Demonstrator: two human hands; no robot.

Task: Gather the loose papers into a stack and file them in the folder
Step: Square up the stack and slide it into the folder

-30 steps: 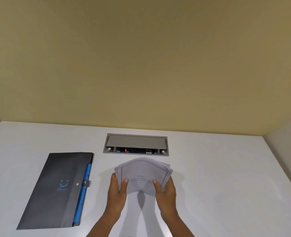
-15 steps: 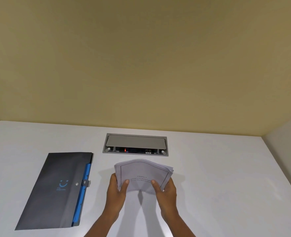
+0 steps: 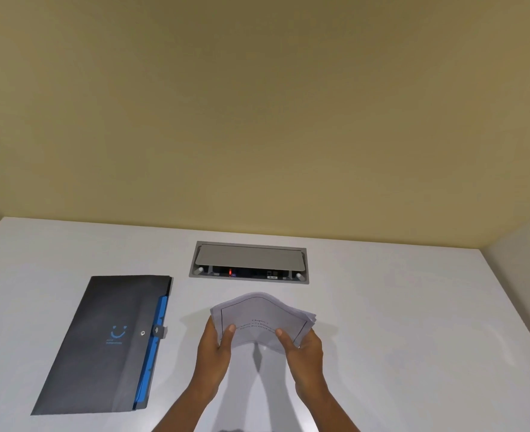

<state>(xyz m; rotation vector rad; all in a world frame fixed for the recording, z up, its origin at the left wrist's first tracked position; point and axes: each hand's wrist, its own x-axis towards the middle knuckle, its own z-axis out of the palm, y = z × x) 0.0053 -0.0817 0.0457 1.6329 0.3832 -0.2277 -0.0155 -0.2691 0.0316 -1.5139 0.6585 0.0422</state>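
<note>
A stack of white printed papers is held above the white table, bowed upward in the middle, with a thin black border and small text on the top sheet. My left hand grips its left edge and my right hand grips its right edge, thumbs on top. The sheets fan slightly at the right edge. A dark grey folder lies flat and closed to the left, with a blue smiley mark, blue inner tabs along its right side and a snap clasp.
A recessed grey cable box with a half-raised lid sits in the white table just beyond the papers. A tan wall rises behind the table, and a side wall borders it on the right.
The stack has stayed between both hands, dropping slightly lower and bowing a little more. The folder has not moved.
</note>
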